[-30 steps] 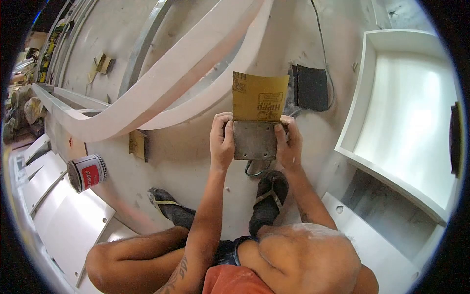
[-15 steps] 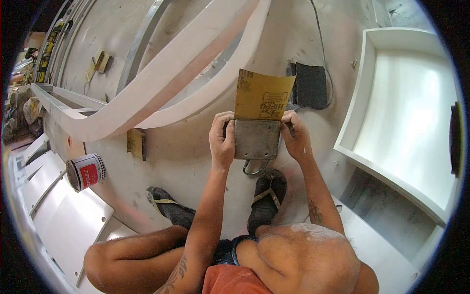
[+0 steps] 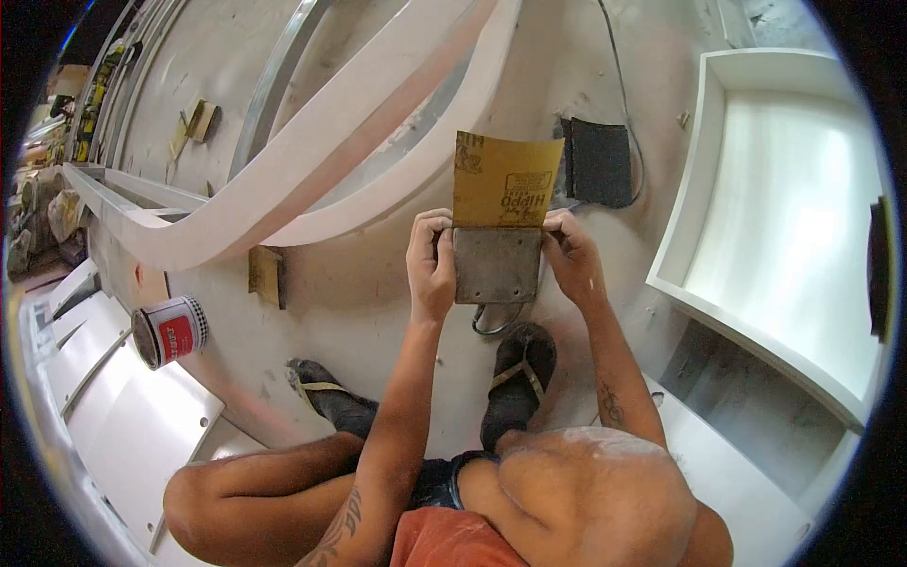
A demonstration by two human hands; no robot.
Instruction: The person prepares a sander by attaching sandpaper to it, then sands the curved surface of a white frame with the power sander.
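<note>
Together, left hand (image 3: 432, 266) at ten o'clock and right hand (image 3: 573, 261) at two, fingers curled, grip the block (image 3: 497, 266); sandpaper (image 3: 504, 178) at twelve.

Through the head feed I see that the right hand (image 3: 572, 257) has shifted its hold: the thumb that lay over the right side of the flat block (image 3: 496, 266) a second ago has slid off its face, and the fingers now meet at the corner where the block joins the yellow sandpaper sheet (image 3: 508, 180). I also notice the right forearm (image 3: 597, 342) has swung outward, bringing more of its tattoo (image 3: 610, 404) into my view, while block and sheet have drifted slightly to the right together.
</note>
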